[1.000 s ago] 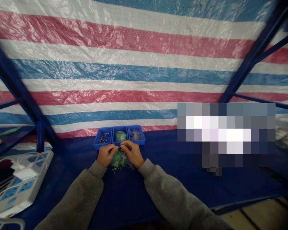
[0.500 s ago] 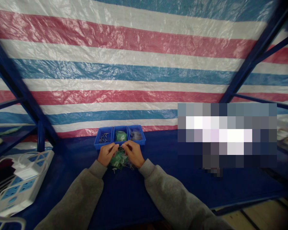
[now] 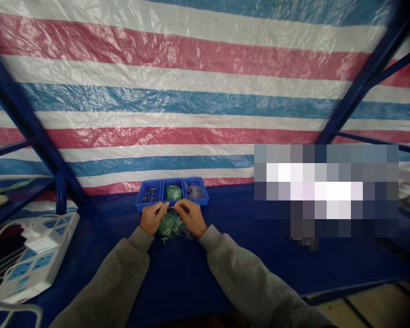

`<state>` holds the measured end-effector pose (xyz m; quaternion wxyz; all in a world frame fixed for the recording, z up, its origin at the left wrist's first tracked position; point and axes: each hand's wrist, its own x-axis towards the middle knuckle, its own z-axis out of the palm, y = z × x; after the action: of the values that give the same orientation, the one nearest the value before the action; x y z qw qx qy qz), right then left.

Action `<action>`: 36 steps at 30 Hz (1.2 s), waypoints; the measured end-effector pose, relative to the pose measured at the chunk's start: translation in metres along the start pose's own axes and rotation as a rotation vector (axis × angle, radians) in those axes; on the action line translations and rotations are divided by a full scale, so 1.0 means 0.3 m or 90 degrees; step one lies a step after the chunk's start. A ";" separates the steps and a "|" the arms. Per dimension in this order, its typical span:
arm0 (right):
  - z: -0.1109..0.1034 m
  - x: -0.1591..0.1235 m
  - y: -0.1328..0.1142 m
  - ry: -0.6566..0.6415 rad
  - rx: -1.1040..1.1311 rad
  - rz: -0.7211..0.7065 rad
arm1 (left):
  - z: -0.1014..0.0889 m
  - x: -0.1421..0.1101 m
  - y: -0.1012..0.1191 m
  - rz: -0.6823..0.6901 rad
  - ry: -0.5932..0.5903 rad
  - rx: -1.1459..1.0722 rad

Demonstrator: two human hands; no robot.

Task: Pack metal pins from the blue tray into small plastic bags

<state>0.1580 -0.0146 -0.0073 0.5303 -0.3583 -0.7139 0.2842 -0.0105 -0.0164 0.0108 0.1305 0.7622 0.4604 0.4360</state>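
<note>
My left hand is closed in a pinch, thumb and fingertips pressed together. Facing it, my right hand is pinched in the same way. A thin, light, pin-like piece spans the small gap between the two sets of fingertips; its exact kind is too small to tell. Just below the hands, on the table, lies a loose pile of green and clear plastic bits mixed with thin metal pins. Parts of the pile are hidden by my hands.
Behind my hands stand three joined blue bins: metal pins in the left bin, green pieces in the middle bin, clear pieces in the right bin. A white power strip with cables lies at left. A pixelated block covers the right side.
Both hands stay pinched together over the pile with hardly any movement. The whole view has shifted very slightly.
</note>
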 end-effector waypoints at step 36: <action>-0.014 0.000 0.007 -0.016 -0.073 0.002 | 0.024 -0.002 -0.025 -0.004 0.040 -0.091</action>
<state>0.1623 -0.0133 -0.0078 0.4993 -0.3856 -0.7353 0.2479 -0.0095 -0.0115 0.0018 0.1716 0.7356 0.4340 0.4909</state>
